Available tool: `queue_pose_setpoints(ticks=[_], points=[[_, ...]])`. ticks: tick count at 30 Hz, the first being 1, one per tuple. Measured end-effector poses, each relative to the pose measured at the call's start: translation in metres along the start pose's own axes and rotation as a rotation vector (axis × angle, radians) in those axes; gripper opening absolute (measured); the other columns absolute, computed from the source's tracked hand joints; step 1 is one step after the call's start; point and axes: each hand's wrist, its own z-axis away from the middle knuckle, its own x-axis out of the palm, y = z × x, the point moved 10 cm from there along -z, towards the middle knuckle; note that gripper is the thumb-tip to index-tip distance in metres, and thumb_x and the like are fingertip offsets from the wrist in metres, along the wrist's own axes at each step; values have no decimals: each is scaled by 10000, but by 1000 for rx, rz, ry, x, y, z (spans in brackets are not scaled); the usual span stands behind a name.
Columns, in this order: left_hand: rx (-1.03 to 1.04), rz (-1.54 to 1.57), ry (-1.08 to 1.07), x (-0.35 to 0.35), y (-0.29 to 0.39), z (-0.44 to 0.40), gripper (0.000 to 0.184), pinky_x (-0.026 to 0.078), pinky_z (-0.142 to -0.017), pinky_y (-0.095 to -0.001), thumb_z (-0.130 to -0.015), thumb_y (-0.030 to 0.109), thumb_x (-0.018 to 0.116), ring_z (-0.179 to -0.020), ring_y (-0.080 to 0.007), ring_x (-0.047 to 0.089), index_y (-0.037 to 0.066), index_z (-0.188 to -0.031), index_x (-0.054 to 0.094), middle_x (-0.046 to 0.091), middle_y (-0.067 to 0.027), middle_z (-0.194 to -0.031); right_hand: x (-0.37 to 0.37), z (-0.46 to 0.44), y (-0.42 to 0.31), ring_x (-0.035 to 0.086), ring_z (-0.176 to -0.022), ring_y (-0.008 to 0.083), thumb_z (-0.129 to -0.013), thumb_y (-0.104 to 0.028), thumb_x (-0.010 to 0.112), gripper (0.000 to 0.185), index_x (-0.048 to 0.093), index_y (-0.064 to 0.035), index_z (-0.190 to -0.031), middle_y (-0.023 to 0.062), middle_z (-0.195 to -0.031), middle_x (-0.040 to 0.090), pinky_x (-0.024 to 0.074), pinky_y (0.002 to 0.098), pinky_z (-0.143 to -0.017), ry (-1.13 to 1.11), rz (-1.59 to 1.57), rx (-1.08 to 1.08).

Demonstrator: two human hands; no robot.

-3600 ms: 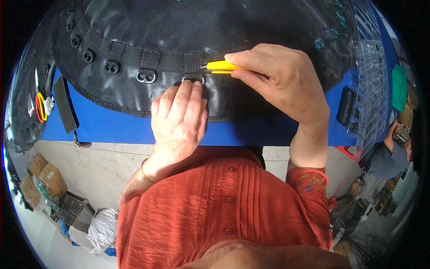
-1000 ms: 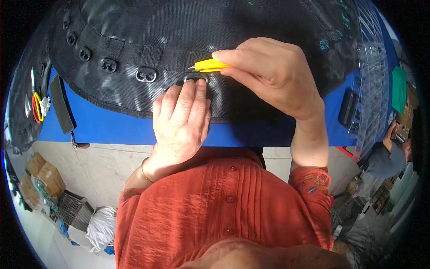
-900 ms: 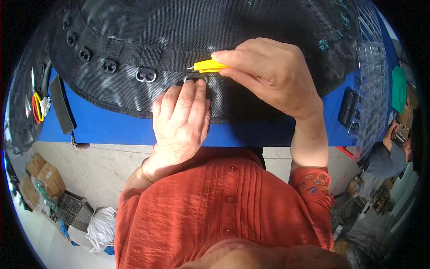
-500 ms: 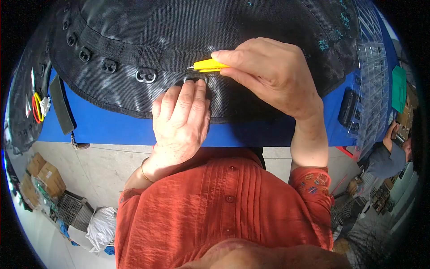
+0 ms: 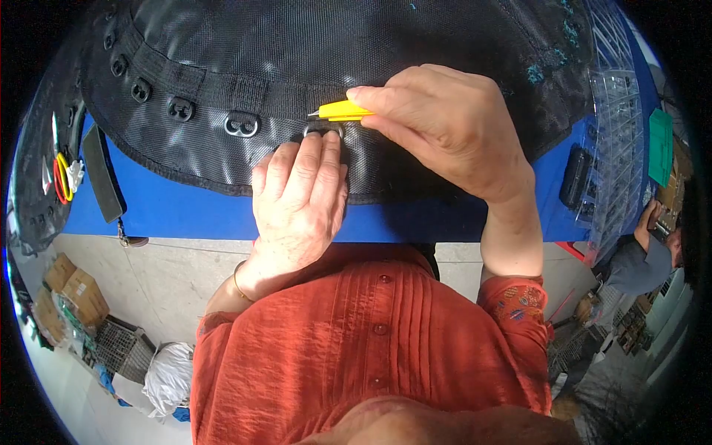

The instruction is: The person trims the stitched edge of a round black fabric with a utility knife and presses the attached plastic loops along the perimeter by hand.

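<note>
My right hand (image 5: 452,133) pinches a yellow tool (image 5: 345,111) with a thin pointed metal tip; I cannot tell its exact kind. The tip points left, at the woven strip sewn along the black mesh fabric (image 5: 297,44). My left hand (image 5: 300,196) lies flat, fingers stretched out on the fabric's near edge. Its fingertips rest on a grey oval ring piece (image 5: 314,130) and partly hide it, just below the tool's tip. To the left, a similar two-holed piece (image 5: 242,124) and several darker ones (image 5: 180,109) follow the curved edge.
The fabric covers most of a blue table (image 5: 222,219). At left lie a dark flat phone-like object (image 5: 104,174) and scissors with red and yellow handles (image 5: 61,178). Clear plastic trays (image 5: 619,141) and a green box (image 5: 660,147) stand at right, with another person (image 5: 645,259) beyond.
My right hand and the yellow tool have shifted very slightly left and down. My left hand and the fabric stay as they were.
</note>
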Motion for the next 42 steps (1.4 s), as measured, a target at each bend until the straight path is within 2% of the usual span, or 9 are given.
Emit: queue_pose_setpoints(ticks=[6, 8, 9, 11, 27, 29, 33, 35, 42], points=[[21, -7, 18, -1, 1, -1, 405, 458, -927, -403, -867, 162, 712, -1050, -271, 598, 26, -1247, 675, 636, -109, -1195, -3, -1, -5, 648, -682, 227, -867, -197, 726, 107, 688, -125, -936, 38, -734, 599, 524, 350, -585, -47, 45, 8], [41, -16, 34, -2, 2, -1, 399, 461, -909, -402, -861, 175, 708, -1034, -265, 599, 15, -1225, 679, 629, -112, -1190, 2, 0, -5, 690, -738, 220, -834, -110, 778, 273, 737, -74, -1101, 70, -849, 694, 560, 307, -644, -141, 70, 22], [41, -9, 37, -3, 2, -2, 394, 463, -910, -403, -862, 172, 707, -1033, -266, 600, 13, -1222, 678, 628, -114, -1188, 4, 1, -5, 690, -738, 220, -834, -110, 778, 273, 737, -74, -1101, 70, -849, 694, 560, 307, -644, -140, 70, 20], [42, -4, 43, -5, 2, -2, 389, 465, -910, -404, -864, 169, 705, -1032, -267, 600, 12, -1219, 678, 627, -115, -1187, -2, 0, -6, 648, -698, 225, -876, -191, 716, 100, 670, -126, -937, 37, -739, 592, 522, 353, -591, -45, 74, 25], [7, 20, 19, -2, 0, -1, 405, 462, -944, -413, -864, 130, 713, -1070, -295, 595, 49, -1258, 670, 637, -112, -1207, -12, 6, -1, 663, -719, 243, -896, -219, 704, 117, 637, -128, -923, 44, -748, 610, 522, 366, -616, -85, 99, 55], [11, 20, 18, -3, 0, -1, 407, 462, -939, -412, -861, 130, 715, -1065, -294, 596, 50, -1257, 669, 637, -112, -1205, -8, 8, 2, 704, -773, 245, -876, -117, 753, 212, 720, -80, -1082, 75, -898, 719, 562, 323, -670, -208, 70, 127], [6, 26, 17, -3, 0, -2, 403, 462, -931, -409, -860, 128, 719, -1060, -288, 594, 51, -1253, 668, 634, -106, -1205, -10, 11, 4, 691, -746, 242, -886, -119, 743, 206, 717, -83, -1087, 71, -883, 712, 549, 318, -654, -211, 61, 140], [6, 28, 16, -2, -1, -2, 401, 462, -930, -409, -861, 126, 720, -1062, -286, 592, 51, -1251, 668, 633, -104, -1206, -14, 12, 4, 663, -720, 266, -908, -225, 691, 129, 623, -117, -922, 55, -759, 621, 518, 387, -613, -137, 59, 127], [30, 7, 61, -4, 1, -2, 374, 472, -903, -421, -835, 165, 718, -1019, -265, 598, 34, -1184, 694, 634, -99, -1165, -15, 14, 9, 665, -724, 269, -906, -239, 701, 145, 627, -116, -925, 58, -761, 625, 518, 385, -608, -133, 45, 138]])
